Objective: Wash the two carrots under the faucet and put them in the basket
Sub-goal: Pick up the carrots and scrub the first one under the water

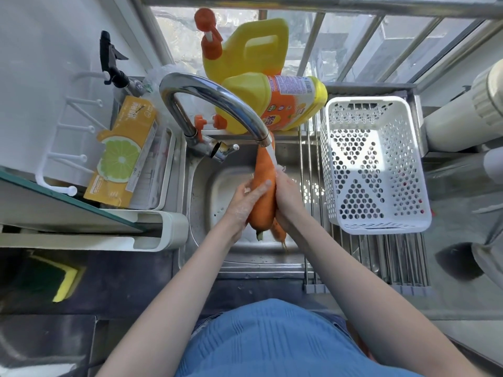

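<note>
1. We see a polished, shiny metal faucet over a duller brushed steel sink.
2. Our basket is white perforated plastic, smooth and matt.
3. The detergent bottles are glossy yellow plastic.
4. The large carrot looks wet and smooth.
5. The rack is metal rods.

Both hands hold carrot under running faucet.

Bright daylight through the barred window patches the white perforated plastic basket; near counter lies shadowed, edges bend.
</note>
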